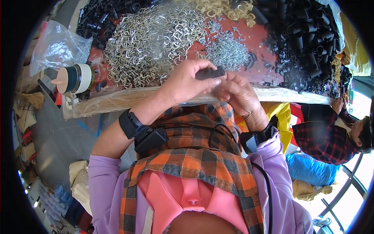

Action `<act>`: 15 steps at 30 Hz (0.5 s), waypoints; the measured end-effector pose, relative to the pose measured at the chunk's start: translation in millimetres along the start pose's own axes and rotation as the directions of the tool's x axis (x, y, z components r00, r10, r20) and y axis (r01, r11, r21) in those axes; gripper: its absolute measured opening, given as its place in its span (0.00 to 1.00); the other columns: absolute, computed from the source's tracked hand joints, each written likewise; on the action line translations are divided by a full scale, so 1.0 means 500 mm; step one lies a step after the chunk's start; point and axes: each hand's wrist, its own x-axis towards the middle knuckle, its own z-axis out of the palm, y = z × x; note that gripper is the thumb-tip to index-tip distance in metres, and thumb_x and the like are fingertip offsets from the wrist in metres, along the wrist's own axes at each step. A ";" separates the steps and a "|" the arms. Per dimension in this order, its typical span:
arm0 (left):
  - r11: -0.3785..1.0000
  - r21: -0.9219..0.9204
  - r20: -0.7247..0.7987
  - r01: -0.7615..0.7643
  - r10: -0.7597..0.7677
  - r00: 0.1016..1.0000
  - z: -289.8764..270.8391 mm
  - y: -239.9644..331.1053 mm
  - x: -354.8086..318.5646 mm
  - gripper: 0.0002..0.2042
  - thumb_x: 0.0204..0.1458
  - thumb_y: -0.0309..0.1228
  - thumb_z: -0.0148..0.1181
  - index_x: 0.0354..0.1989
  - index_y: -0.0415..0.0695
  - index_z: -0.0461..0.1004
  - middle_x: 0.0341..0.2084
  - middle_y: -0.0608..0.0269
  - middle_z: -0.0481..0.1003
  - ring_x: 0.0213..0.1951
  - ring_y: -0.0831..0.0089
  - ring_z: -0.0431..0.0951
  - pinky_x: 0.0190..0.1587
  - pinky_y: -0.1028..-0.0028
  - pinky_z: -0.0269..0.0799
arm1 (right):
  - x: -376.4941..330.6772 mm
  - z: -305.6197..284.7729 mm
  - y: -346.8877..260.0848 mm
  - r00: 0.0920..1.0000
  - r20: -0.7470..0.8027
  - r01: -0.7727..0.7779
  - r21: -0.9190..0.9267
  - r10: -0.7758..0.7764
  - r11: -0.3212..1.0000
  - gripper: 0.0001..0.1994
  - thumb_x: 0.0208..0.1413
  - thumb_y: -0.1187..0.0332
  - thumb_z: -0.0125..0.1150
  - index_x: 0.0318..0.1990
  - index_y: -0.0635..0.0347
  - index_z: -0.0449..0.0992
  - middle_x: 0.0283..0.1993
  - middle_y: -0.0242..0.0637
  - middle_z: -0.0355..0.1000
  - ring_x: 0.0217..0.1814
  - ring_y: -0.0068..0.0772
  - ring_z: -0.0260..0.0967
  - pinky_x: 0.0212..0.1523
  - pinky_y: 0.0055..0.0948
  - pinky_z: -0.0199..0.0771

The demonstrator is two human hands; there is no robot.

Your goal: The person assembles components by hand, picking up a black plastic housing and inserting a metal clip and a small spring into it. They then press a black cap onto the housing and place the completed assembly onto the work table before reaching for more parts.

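My left hand (186,82) is closed around a short black plastic part (211,73), gripped between thumb and fingers above the table's front edge. Close against that part's right end, my right hand (242,95) has its fingers curled together in a pinch. Whatever may be between them is too small or blurred to make out. Just beyond my hands lies a heap of small silvery screw-like pieces (228,50) on the red tabletop (266,48). A large mound of bent metal loops (134,48) spreads out to the left of it.
Black plastic tube-like parts (306,37) pile up at the right, and more black parts (107,17) at the far left. Yellowish loops (224,7) lie at the back. A round container (74,79) and a clear plastic bag (58,46) sit left. Another person (331,134) works at right.
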 end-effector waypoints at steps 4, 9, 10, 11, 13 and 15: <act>0.943 0.317 -0.032 -0.099 0.115 0.993 0.003 0.001 -0.001 0.05 0.44 0.26 0.54 0.27 0.39 0.67 0.17 0.70 0.67 0.20 0.86 0.66 0.23 0.84 0.65 | 0.003 -0.007 0.007 0.998 0.045 -0.032 0.005 0.031 0.999 0.07 0.46 0.73 0.50 0.32 0.66 0.65 0.21 0.29 0.61 0.17 0.16 0.52 0.22 0.16 0.57; 0.957 0.287 -0.078 -0.043 0.068 0.995 0.001 -0.010 0.004 0.06 0.47 0.29 0.52 0.25 0.39 0.67 0.16 0.70 0.67 0.20 0.86 0.66 0.22 0.84 0.64 | 0.005 0.003 0.012 0.999 0.030 0.029 -0.115 -0.026 0.993 0.07 0.47 0.72 0.50 0.33 0.65 0.65 0.22 0.29 0.63 0.19 0.17 0.56 0.24 0.16 0.59; 0.979 0.204 -0.094 -0.025 0.045 0.995 0.001 -0.013 0.004 0.07 0.47 0.30 0.52 0.24 0.39 0.67 0.16 0.70 0.67 0.20 0.86 0.66 0.22 0.84 0.64 | 0.004 0.008 0.015 0.995 -0.012 0.097 -0.232 -0.102 0.968 0.07 0.47 0.73 0.50 0.33 0.65 0.65 0.23 0.29 0.63 0.20 0.18 0.58 0.24 0.16 0.59; 0.979 0.202 -0.095 -0.024 0.044 0.995 0.001 -0.013 0.004 0.07 0.47 0.30 0.52 0.24 0.39 0.67 0.16 0.70 0.67 0.20 0.86 0.66 0.22 0.84 0.64 | 0.003 0.012 0.017 0.982 -0.044 0.156 -0.348 -0.182 0.925 0.06 0.48 0.73 0.50 0.33 0.65 0.65 0.23 0.30 0.64 0.21 0.18 0.59 0.25 0.17 0.60; 0.996 0.008 -0.115 0.089 -0.088 0.989 0.001 -0.013 0.003 0.07 0.48 0.31 0.51 0.23 0.40 0.67 0.16 0.71 0.67 0.19 0.86 0.66 0.22 0.85 0.63 | -0.006 0.029 0.013 0.957 -0.031 0.228 -0.536 -0.288 0.813 0.06 0.47 0.74 0.50 0.32 0.65 0.65 0.24 0.31 0.64 0.22 0.20 0.60 0.25 0.17 0.61; 0.986 -0.089 -0.120 0.143 -0.153 0.981 0.002 -0.011 0.001 0.08 0.48 0.32 0.51 0.23 0.41 0.67 0.15 0.71 0.67 0.19 0.86 0.66 0.22 0.85 0.62 | -0.013 0.043 0.007 0.877 0.063 0.314 -0.825 -0.477 0.469 0.05 0.46 0.75 0.51 0.31 0.66 0.65 0.25 0.33 0.65 0.24 0.23 0.63 0.25 0.19 0.63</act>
